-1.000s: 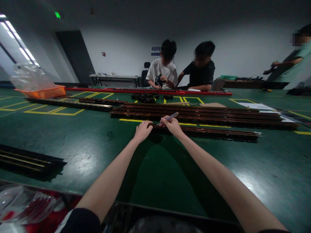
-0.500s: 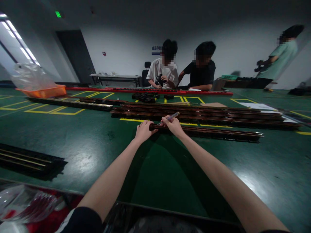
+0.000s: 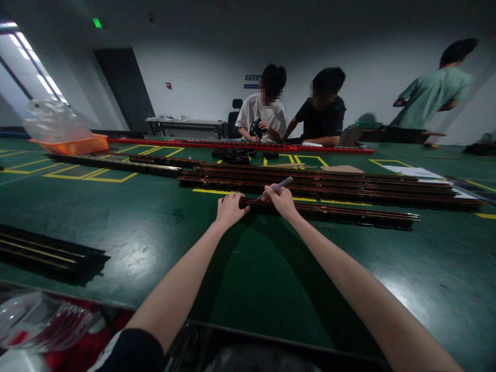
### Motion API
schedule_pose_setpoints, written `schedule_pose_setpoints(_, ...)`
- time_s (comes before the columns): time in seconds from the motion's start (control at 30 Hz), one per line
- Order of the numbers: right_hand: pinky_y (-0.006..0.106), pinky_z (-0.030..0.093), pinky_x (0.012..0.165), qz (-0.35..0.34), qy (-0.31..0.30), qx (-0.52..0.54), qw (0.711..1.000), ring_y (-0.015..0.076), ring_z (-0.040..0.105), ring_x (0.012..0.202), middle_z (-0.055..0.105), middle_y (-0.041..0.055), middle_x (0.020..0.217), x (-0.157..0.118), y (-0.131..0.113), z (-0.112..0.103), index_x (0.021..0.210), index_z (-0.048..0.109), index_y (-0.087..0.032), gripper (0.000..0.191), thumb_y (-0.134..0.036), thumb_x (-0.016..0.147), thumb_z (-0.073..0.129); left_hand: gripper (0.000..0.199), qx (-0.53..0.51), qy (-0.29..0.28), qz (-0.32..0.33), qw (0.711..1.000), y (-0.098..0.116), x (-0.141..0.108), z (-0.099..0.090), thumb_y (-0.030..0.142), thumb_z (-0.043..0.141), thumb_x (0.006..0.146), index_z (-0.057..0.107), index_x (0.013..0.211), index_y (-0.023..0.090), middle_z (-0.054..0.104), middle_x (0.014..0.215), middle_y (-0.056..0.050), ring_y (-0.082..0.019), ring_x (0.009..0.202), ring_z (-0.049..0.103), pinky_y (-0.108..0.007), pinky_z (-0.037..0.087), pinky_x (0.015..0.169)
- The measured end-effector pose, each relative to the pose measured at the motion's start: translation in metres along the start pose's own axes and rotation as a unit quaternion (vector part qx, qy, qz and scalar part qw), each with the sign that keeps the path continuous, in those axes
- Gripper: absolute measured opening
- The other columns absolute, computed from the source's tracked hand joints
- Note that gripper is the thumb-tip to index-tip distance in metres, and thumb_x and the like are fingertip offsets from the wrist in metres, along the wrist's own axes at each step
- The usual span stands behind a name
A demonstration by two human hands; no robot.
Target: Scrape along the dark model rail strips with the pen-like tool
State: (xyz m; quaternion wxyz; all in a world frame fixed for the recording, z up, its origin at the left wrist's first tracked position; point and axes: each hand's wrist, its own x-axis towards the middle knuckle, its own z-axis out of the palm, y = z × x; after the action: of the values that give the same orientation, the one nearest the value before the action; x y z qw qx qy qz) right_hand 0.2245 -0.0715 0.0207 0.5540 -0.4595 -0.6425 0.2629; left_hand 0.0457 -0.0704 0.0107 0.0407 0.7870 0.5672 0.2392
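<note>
A long dark rail with copper-coloured strips (image 3: pixel 349 214) lies across the green table in front of me. My left hand (image 3: pixel 229 209) grips its left end, fingers over the far side and thumb on the near side. In my right hand (image 3: pixel 282 200) is a slim silvery pen (image 3: pixel 283 183), pinched between the fingers and slanting up to the right. Its lower tip points down at the rail, just right of my left thumb; whether it touches is too small to tell. Right behind lies a stack of similar rails (image 3: pixel 329 181).
Another dark rail piece (image 3: pixel 42 253) lies at the left. An orange tray (image 3: pixel 73 145) with clear plastic bags stands at the back left. A long red rail (image 3: pixel 310 148) runs along the far side, where two people sit. Papers (image 3: pixel 414 171) lie at the right. A third person stands behind.
My right hand and the pen have shifted a little to the right along the rail. My left hand keeps its hold. The standing person at the right has turned away.
</note>
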Motion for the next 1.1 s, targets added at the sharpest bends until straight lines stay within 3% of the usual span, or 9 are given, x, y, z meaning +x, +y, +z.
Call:
schedule_pose_setpoints(0.67, 0.024, 0.047, 0.053, -0.035, 0.041, -0.058, 0.997, 0.016, 0.062, 0.051, 0.064, 0.0036, 0.055, -0.0031, -0.0032, 0.0004, 0.064, 0.057, -0.018, 0.031, -0.042, 0.082, 0.049, 0.034, 0.018, 0.002, -0.021, 1.0, -0.0004, -0.002, -0.0017, 0.04, 0.053, 0.082, 0.054, 0.112, 0.023, 0.055, 0.118, -0.008, -0.026, 0.112, 0.05, -0.042, 0.037, 0.095)
schedule_pose_setpoints(0.9, 0.025, 0.048, 0.055, -0.022, 0.088, -0.064, 0.994, 0.0146, 0.06, 0.05, 0.061, 0.0029, 0.052, -0.0023, 0.0005, -0.0061, 0.062, 0.056, -0.017, 0.034, -0.044, 0.082, 0.049, 0.035, 0.011, 0.011, -0.014, 1.0, -0.0035, -0.0005, 0.0021, 0.04, 0.053, 0.082, 0.055, 0.112, 0.022, 0.055, 0.117, -0.007, -0.025, 0.112, 0.05, -0.043, 0.037, 0.096)
schedule_pose_setpoints(1.1, 0.024, 0.048, 0.053, -0.011, 0.068, -0.028, 0.997, 0.0145, 0.06, 0.051, 0.061, 0.003, 0.054, -0.0056, -0.002, 0.0003, 0.065, 0.056, -0.017, 0.036, -0.049, 0.08, 0.05, 0.034, 0.015, 0.013, -0.015, 1.0, -0.0041, -0.0006, 0.0023, 0.039, 0.052, 0.082, 0.055, 0.113, 0.023, 0.054, 0.119, -0.008, -0.025, 0.114, 0.05, -0.043, 0.036, 0.097)
